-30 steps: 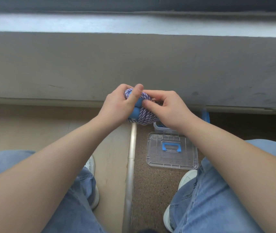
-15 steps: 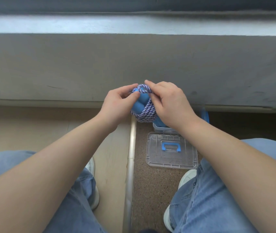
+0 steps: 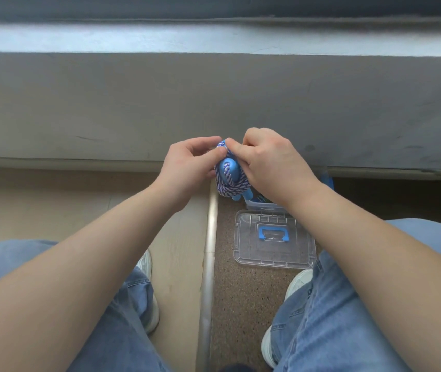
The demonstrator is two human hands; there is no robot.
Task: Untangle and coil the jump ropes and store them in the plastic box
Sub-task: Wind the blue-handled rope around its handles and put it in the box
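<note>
A grey wall fills the upper half of the view, and below it the floor is split by a metal strip into pale wood on the left and speckled brown on the right. Jeans-clad legs frame the bottom. The clear lid, with its blue carry handle, lies flat on the speckled side. Just beyond it sits the plastic box, mostly hidden under the right wrist.

Above the box, off the floor, both hands hold the coiled jump rope. Its long axis runs from the fingertips down and slightly right. The left hand pinches the top of the bundle; the right hand curls round its right side. The blue rope handles lie along that axis inside the wraps, with one end poking out below.
</note>
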